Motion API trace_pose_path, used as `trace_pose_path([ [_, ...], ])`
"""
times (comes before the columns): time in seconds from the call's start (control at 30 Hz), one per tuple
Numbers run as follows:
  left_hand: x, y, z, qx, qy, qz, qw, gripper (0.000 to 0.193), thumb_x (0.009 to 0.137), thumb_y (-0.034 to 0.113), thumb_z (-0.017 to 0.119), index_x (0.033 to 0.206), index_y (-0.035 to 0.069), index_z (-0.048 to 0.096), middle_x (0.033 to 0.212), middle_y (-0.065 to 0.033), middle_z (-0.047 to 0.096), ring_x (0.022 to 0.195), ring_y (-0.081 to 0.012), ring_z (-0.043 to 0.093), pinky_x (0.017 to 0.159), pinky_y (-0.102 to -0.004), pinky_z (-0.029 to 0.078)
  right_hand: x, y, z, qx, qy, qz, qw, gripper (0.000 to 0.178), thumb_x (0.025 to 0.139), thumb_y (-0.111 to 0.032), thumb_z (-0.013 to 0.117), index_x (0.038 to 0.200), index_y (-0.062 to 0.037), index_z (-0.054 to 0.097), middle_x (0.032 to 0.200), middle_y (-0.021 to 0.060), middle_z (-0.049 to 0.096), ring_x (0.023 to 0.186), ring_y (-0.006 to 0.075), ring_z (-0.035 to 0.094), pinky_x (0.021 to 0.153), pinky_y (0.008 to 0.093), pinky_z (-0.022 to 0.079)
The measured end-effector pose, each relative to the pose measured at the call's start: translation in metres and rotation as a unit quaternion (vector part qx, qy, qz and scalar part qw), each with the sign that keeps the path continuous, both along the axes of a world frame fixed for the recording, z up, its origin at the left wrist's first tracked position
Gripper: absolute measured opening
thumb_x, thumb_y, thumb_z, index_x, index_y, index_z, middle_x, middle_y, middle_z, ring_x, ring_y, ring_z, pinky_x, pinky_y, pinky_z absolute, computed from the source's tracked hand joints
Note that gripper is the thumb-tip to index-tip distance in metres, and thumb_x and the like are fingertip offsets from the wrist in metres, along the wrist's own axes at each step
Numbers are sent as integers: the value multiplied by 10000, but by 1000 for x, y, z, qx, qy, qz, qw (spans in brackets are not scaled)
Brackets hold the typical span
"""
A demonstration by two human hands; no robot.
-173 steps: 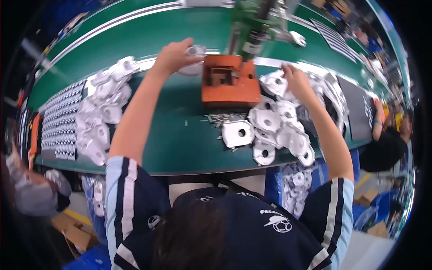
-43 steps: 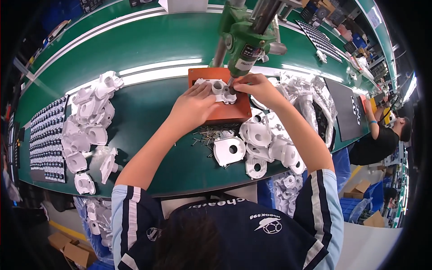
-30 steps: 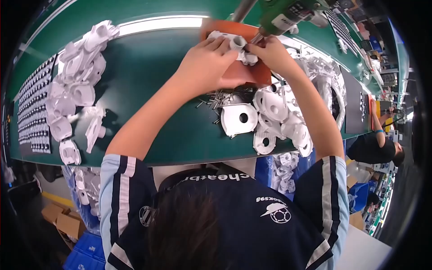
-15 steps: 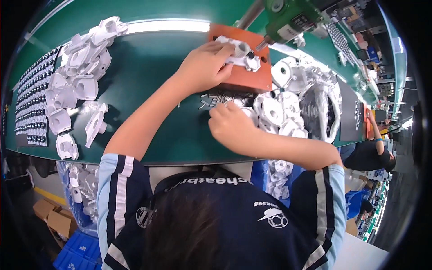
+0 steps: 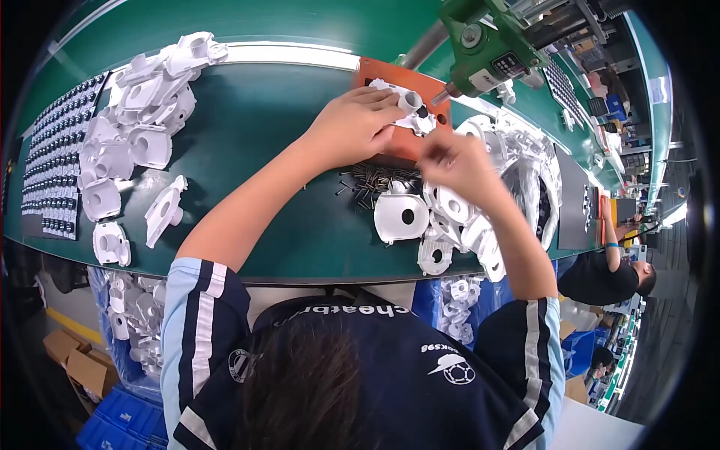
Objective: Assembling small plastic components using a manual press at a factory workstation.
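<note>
White housing, on orange block: probably light, stiff, smooth plastic; best grasped by its edges. Left hand: holding its left end. Right hand: curled, blurred; contents cannot be told.

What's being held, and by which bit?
The left hand holds the white plastic housing by its left side; the right hand is too blurred to tell.

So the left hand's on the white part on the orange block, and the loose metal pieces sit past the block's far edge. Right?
No: the loose metal pieces lie by the near edge, per the head view. The left hand is on the white part on the orange block.
</note>
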State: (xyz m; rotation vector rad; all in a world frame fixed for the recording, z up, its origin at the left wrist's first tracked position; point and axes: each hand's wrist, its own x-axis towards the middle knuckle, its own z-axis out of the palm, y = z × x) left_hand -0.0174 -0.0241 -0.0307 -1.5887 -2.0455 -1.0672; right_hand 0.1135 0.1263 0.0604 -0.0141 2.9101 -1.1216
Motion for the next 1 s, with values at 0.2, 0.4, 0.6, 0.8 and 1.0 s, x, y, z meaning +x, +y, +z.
trace_pose_path([
  [0.2, 4, 5, 8, -17, -20, -27, 999, 223, 786, 118, 554, 991, 92, 639, 1143, -87, 590, 1074, -272, 543, 936, -392, 434, -30, 77, -33, -28, 127, -105, 986, 217, 743, -82, 642, 943, 0, 623, 956, 21, 636, 878, 97, 564, 812, 271, 416],
  [0.4, 5, 1, 7, -6, -20, -26, 999, 224, 797, 134, 561, 1003, 99, 642, 1163, -102, 589, 1109, -259, 534, 950, -401, 427, -44, 79, -47, -97, 59, -97, 989, 307, 743, -77, 679, 1028, -11, 586, 917, 25, 625, 884, 107, 553, 857, 284, 399],
  [0.6, 5, 2, 7, -1, -9, -18, 1000, 212, 787, 125, 538, 968, 70, 634, 1096, -118, 607, 1064, -252, 558, 966, -387, 415, -49, 65, -37, -159, 61, -56, 984, 347, 741, -56, 676, 1066, -18, 561, 911, 19, 614, 884, 98, 543, 817, 271, 408],
  [0.8, 4, 6, 5, -2, -3, -13, 1000, 209, 798, 138, 538, 971, 74, 635, 1114, -120, 606, 1084, -252, 551, 976, -391, 406, -40, 74, -56, -83, 82, -114, 987, 240, 766, -60, 655, 1001, -28, 624, 982, 61, 597, 936, 133, 534, 846, 280, 406],
  [1.0, 7, 2, 12, -44, 8, -8, 999, 230, 803, 161, 572, 1016, 88, 624, 1169, -100, 578, 1119, -262, 524, 973, -397, 405, -14, 48, -46, 191, 217, -56, 956, 234, 782, -93, 630, 1012, -84, 666, 1178, 169, 506, 1102, 299, 467, 893, 355, 401],
])
